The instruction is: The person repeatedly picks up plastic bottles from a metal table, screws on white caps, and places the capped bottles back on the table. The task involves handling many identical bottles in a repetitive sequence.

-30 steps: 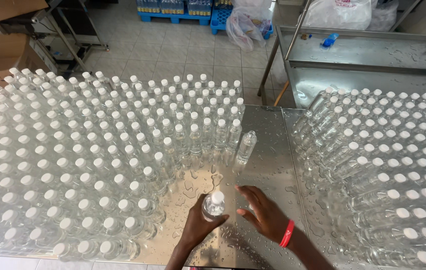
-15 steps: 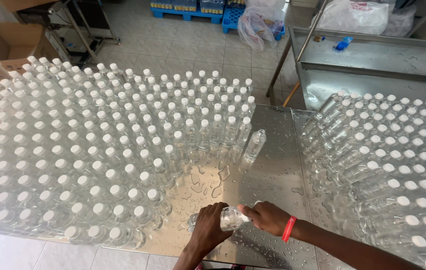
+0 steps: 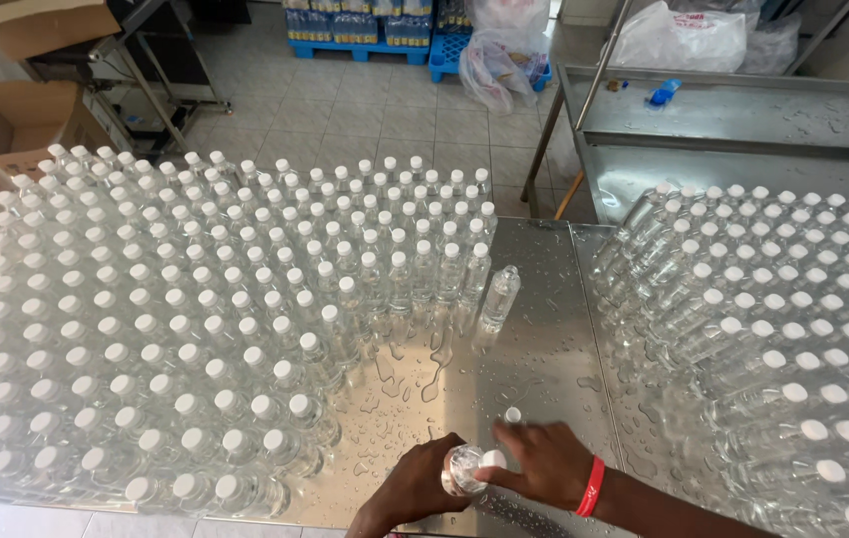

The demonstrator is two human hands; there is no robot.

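At the 6 o'clock edge of the wet steel table (image 3: pixel 544 329), the left hand (image 3: pixel 415 488) wraps its fingers closed around the body of a clear plastic bottle (image 3: pixel 462 470), which is tilted with its neck toward 3 o'clock. The right hand (image 3: pixel 544 460), marked by a red wristband (image 3: pixel 591 486), has thumb and fingertips pinched together on the bottle's white cap (image 3: pixel 493 459). A loose white cap (image 3: pixel 512 414) lies on the table just beside the right hand at 12 o'clock. A single capped bottle (image 3: pixel 499 296) stands alone farther toward 12 o'clock, between the large block of capped bottles (image 3: pixel 175 319) at 9 o'clock and a second block (image 3: pixel 783 329) at 3 o'clock. For a sound cap fit, judged from this grip: hold the body firmly without squeezing, keep the cap square to the neck, and dry wet fingers if slipping occurs.
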